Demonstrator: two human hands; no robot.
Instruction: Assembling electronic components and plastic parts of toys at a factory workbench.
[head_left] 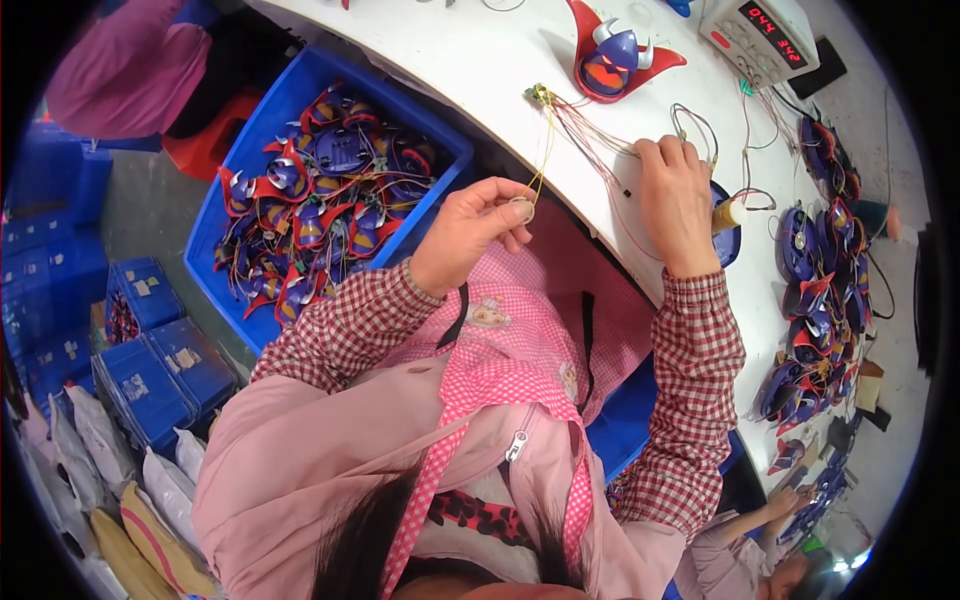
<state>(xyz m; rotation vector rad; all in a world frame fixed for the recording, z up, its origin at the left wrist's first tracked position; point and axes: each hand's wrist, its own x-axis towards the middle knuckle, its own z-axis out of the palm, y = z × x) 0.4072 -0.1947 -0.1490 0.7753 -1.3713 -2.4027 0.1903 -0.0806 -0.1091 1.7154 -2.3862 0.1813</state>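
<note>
White curved worktable (480, 60) strewn with thin wires (600, 150), a red-and-purple horned toy mask (612, 55), a pale meter box (760, 35) and a row of similar purple parts (815, 300) along its right edge. Blue crate (300, 90) of mask parts at left, smaller blue bins (150, 350) on the floor. Left hand (470, 230) raised off the table edge, fingers pinched shut on a small round disc (521, 209) trailing yellow wire. Right hand (675, 200) flat on the table, fingers curled over the wires; grip not discernible.
</note>
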